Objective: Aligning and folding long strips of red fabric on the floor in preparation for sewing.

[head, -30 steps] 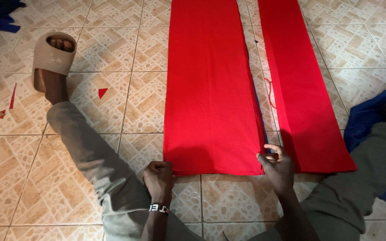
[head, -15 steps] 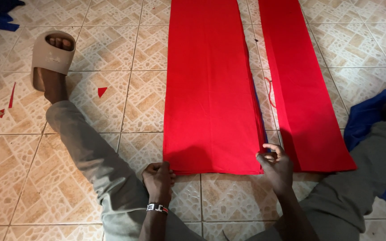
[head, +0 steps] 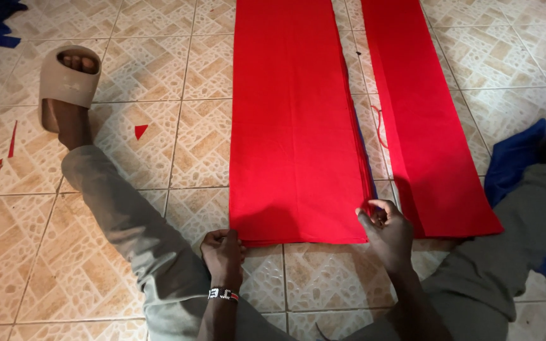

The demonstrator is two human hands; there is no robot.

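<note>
A wide red cloth (head: 298,126), folded in layers, lies flat on the tiled floor (head: 203,145) through the middle of the frame, its near edge squared at lower centre. The left hand (head: 222,249) rests curled on the near left corner; the right hand (head: 383,227) pinches the near right corner between its fingertips. Judging by the even stacked edges, the folding and aligning look largely done, with only the near corners in hand. A narrower red strip (head: 424,120) lies just beside it at right. Red scraps (head: 140,131) sit at left, near a sandalled foot (head: 67,82); blue cloth (head: 513,158) lies at right.
</note>
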